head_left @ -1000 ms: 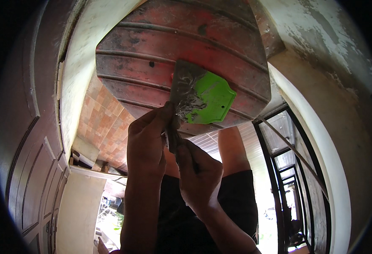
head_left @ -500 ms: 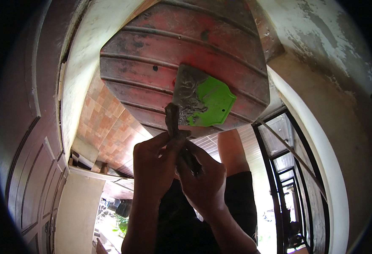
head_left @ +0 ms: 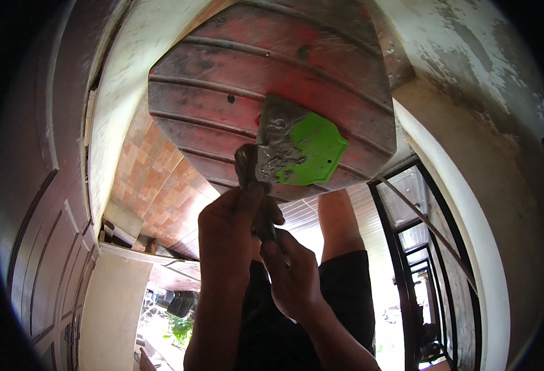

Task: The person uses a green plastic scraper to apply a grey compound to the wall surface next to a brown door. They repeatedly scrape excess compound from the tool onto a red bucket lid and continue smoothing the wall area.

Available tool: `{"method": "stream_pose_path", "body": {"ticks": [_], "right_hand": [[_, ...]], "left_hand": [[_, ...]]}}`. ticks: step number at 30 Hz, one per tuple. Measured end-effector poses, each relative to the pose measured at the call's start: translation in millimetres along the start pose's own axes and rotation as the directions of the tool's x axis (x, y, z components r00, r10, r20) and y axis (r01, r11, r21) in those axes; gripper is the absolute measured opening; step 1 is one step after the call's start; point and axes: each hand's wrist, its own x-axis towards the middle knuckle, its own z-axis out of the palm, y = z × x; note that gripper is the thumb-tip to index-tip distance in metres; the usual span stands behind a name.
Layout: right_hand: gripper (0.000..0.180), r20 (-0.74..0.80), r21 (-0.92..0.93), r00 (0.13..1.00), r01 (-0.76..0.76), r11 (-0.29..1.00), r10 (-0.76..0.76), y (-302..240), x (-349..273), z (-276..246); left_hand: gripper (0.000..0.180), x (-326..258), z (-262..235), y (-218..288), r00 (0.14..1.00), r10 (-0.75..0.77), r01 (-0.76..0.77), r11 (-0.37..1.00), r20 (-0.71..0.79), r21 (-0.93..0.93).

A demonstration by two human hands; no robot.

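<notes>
A long, uneven piece of dark clay (head_left: 245,166), wet-looking, runs between my two hands in front of my body. My left hand (head_left: 227,226) is closed around its upper part, and one end sticks out above the fingers. Just below and to the right, my right hand (head_left: 293,272) pinches the lower end between thumb and fingers. Beyond them lies a green plastic board (head_left: 321,148), its left half smeared with grey-brown clay. The upper end of the held piece comes close to that board's left edge; whether they touch I cannot tell.
Under the green board is a worn red ridged panel (head_left: 204,83) with angled corners. My bare leg (head_left: 339,222) and dark shorts (head_left: 352,278) show below. A brown panelled door (head_left: 43,266) stands left, a black metal frame (head_left: 402,229) right, tiled surface (head_left: 145,176) between.
My right hand has shifted slightly left and down along the clay, its fingers more closed. The upper end of the clay has tilted a little to the left.
</notes>
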Motion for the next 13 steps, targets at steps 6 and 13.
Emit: {"method": "stream_pose_path", "body": {"ticks": [6, 13], "right_hand": [[0.003, -0.047, -0.195, 0.991, 0.111, 0.975, -0.122, 6.9, 1.2, -3.8], [0.007, -0.138, -0.366, 0.933, 0.263, 0.893, -0.331, 12.1, 3.8, -7.0]], "left_hand": [[0.021, -3.2, 2.2, 11.3, 0.999, -0.049, 0.046, 0.973, 0.005, 0.228], [0.028, -9.7, -0.8, -2.6, 0.980, -0.080, -0.007, 0.902, 0.184, 0.432]]}}
